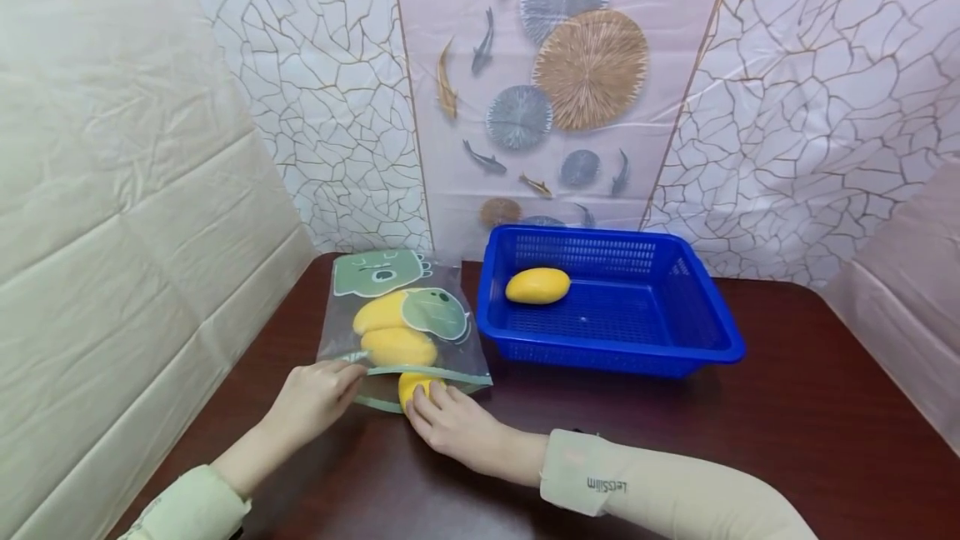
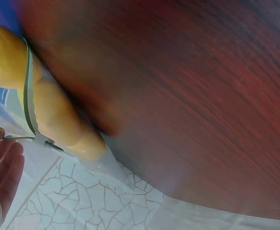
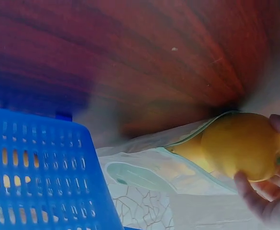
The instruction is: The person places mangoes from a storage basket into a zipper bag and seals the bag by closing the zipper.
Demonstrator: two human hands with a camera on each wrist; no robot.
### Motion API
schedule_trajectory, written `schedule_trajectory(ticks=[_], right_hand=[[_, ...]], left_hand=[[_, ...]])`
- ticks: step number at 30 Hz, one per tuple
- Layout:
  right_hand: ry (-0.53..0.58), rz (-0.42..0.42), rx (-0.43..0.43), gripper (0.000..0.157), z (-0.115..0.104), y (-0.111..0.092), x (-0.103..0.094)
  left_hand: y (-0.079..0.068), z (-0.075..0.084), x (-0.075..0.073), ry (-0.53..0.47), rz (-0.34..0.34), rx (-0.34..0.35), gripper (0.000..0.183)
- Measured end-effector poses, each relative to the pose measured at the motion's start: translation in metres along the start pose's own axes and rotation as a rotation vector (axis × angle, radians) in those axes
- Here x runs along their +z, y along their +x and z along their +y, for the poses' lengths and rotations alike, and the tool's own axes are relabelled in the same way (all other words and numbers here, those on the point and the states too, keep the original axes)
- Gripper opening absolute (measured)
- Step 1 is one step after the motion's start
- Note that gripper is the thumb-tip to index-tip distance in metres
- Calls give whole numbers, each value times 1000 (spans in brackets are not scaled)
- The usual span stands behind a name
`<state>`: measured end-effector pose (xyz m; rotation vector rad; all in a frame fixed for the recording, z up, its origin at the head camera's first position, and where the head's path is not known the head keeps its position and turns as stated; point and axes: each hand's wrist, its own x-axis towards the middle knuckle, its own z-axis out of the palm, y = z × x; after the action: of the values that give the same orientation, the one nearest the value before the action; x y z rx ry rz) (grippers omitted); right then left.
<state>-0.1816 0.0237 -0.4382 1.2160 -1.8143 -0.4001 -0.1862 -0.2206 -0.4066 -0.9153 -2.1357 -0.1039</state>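
Right grip [image 1: 459,423] part-closed, fingers and thumb around a mango [image 3: 242,146] in the mouth of the zip bag [image 1: 375,269]; left grip [image 1: 311,398] pinches its edge. Mango probably firm, smooth, slightly slippery: hold the outer end, fingers spread. Bag looks floppy. Two more mangoes [image 1: 397,347] inside; a fourth mango [image 1: 537,286] in the blue basket [image 1: 600,354] on the counter [image 1: 787,373].

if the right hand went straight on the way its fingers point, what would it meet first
Past the mango it holds, the right hand would probably meet the bag first, at its open mouth close to the left hand. Exact depth there is hard to tell.
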Motion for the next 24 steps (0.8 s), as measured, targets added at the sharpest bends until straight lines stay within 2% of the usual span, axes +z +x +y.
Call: schedule_trajectory(ticks=[4,8,10,16,24], right_hand=[[-3,11,-69,38,1,5,3],[47,12,-55,47,4,9,7],[50,20,-48,45,5,10,10],[-9,38,-56,29,-1,13,14],[-114,-8,-4,46,-10,21,19]], left_hand=[[-1,-1,-1,-3,5,5,20],[-1,-1,-1,-2,4,-2,18],[-2,-1,-1,-1,4,-8,17],[-4,0,-1,-9,0,-31,16],[0,-1,-4,-6,-18,-76,18]])
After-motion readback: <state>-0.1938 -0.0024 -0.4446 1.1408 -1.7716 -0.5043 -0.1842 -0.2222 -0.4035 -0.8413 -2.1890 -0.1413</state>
